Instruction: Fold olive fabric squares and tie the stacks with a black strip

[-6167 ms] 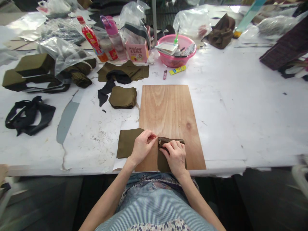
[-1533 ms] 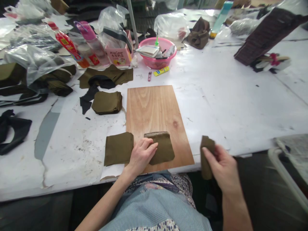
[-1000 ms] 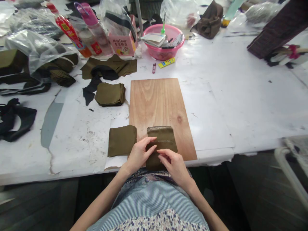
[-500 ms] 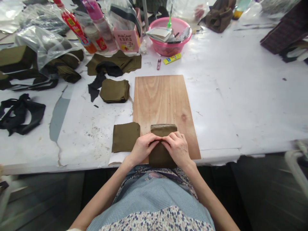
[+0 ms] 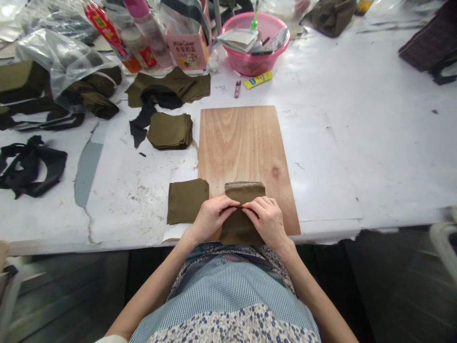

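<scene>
Pinching the upper edge of an olive cloth piece [image 5: 243, 231], the left hand [image 5: 213, 213] and the right hand [image 5: 267, 216] meet nearly tip to tip, each with thumb and fingers closed together on the fabric. The piece lies between and below the two hands, running toward the person as far as the apron [image 5: 228, 278]. Just past the fingertips shows a second olive piece [image 5: 245, 191], a shiny strip along its far edge. Beneath is a wooden board [image 5: 239, 143]. Just beside the left hand sits a near stack [image 5: 187, 202] of olive cloth, overlapping the board's left side; farther up, left of the board, is another stack [image 5: 169, 129]. Beyond the board lie pink snips [image 5: 237, 89] and a yellow tube [image 5: 258, 80], its lettering too small to read. Small marks on the white table covering [image 5: 328, 157] beside the snips are illegible. Behind stands a pink basin [image 5: 250, 64] and, to its left, a pink box [image 5: 185, 50] reading "Milk Cover", Chinese characters underneath. Left of that, a red bottle [image 5: 107, 31] bears a yellow label whose wording is blurred.
</scene>
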{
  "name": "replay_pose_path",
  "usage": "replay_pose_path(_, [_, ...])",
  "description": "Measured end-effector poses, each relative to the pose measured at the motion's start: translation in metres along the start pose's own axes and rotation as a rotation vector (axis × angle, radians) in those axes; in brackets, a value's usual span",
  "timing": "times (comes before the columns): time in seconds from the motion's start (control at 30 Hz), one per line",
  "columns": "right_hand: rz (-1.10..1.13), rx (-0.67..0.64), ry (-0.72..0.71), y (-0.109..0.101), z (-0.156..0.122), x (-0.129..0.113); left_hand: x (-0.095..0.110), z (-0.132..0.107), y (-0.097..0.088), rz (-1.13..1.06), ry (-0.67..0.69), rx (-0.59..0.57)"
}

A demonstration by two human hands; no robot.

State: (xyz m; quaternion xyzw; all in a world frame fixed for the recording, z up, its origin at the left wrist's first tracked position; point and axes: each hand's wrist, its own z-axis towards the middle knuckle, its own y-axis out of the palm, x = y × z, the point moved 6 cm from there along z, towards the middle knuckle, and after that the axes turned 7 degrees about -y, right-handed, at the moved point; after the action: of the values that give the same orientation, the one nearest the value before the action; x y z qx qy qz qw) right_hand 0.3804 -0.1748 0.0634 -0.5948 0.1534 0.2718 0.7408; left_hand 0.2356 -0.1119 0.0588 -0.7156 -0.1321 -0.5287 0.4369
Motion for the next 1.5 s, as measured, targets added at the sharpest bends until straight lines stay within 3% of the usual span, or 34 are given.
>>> replay_pose_path(0.23, [-0.034, -0.007, 0.052, 0.003, -0.004, 0.007, 0.000, 0.004, -0.003, 0.281, 0.055, 0.064])
replay_pose_path(0.5, [-0.065, 0.025, 0.026, 0.008, -0.005, 0.009, -0.006, 0.005, -0.007, 0.373, 0.055, 0.060])
replay_pose_path(0.83, [-0.044, 0.072, 0.007, 0.010, -0.009, 0.012, -0.004, 0.007, 0.003, 0.640, 0.185, 0.068])
replay_pose_path(1.03, [-0.019, 0.094, 0.010, 0.012, -0.011, 0.013, -0.009, 0.003, 0.006, 0.657, 0.223, 0.092])
replay_pose_path(1.5, [-0.048, 0.081, 0.007, 0.012, -0.012, 0.013, -0.009, 0.004, 0.003, 0.684, 0.258, 0.010])
